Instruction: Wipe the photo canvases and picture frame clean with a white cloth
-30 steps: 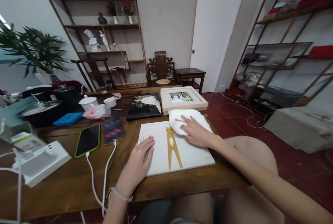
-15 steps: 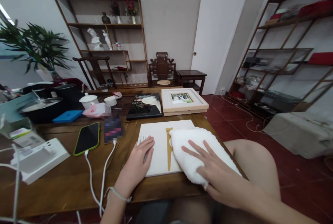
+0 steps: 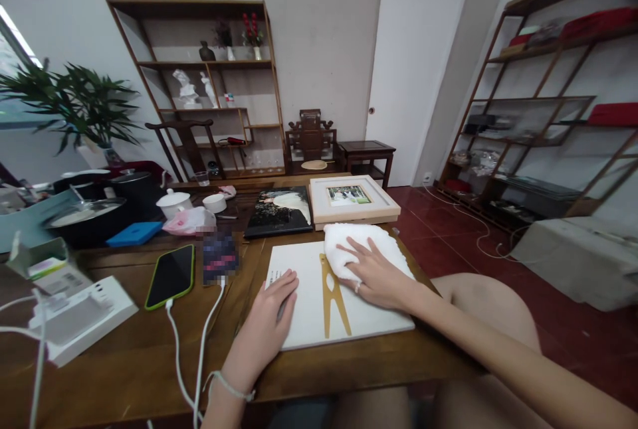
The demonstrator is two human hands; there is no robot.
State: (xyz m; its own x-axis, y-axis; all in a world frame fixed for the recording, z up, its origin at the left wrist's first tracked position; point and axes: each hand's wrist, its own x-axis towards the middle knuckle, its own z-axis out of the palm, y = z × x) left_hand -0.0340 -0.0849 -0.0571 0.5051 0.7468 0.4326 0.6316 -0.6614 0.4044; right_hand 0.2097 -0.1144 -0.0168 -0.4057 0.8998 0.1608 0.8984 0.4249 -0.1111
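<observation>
A white board [image 3: 299, 329] with small dark print and a gold, clothespin-shaped figure [image 3: 327, 306] lies on the wooden table in front of me. My left hand [image 3: 272, 309] rests flat on the board's left part, fingers stretched out, holding nothing. On the right, my right hand [image 3: 371, 273] presses down on a fluffy white cloth [image 3: 349, 238] with its fingers spread. The cloth covers the board's upper right corner and hides the top right of the gold figure.
Behind the board lie a dark picture panel [image 3: 264, 220] and a pale wooden picture frame [image 3: 355, 200]. To the left are a phone [image 3: 171, 276] on a white cable, a white box [image 3: 90, 319] and a blue block [image 3: 134, 234]. The table edge [image 3: 359, 376] runs nearest me.
My right hand has slid the cloth away from me, up the board, uncovering the right leg of the gold figure. My left hand stays in place on the board. The view has tilted slightly.
</observation>
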